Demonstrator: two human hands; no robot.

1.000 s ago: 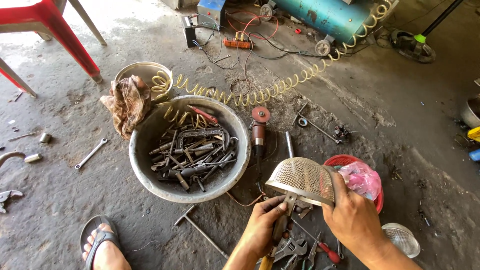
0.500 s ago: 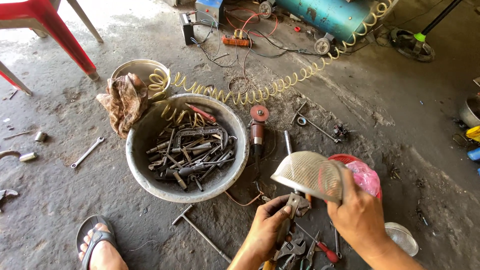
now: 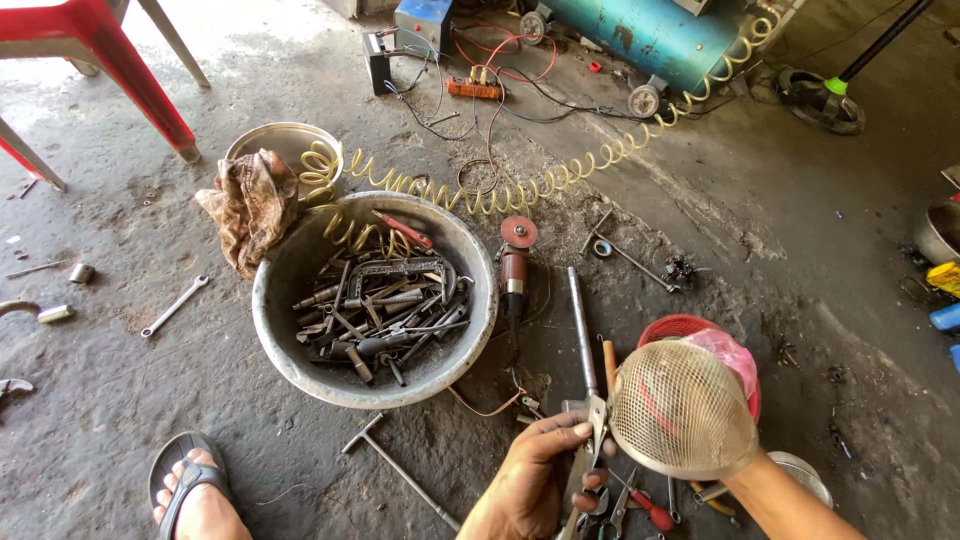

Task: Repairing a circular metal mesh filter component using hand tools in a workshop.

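One mesh strainer, one basin of tools.
Your left hand [image 3: 535, 480] pinches pliers [image 3: 597, 420] beside the strainer [image 3: 680, 408]; right hand hidden behind it, grip unclear; basin [image 3: 375, 300] left.

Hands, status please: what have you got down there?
Left hand gripping metal tool. Right hand hidden behind mesh strainer, apparently holding it. Tool basin and angle grinder alongside, apart.
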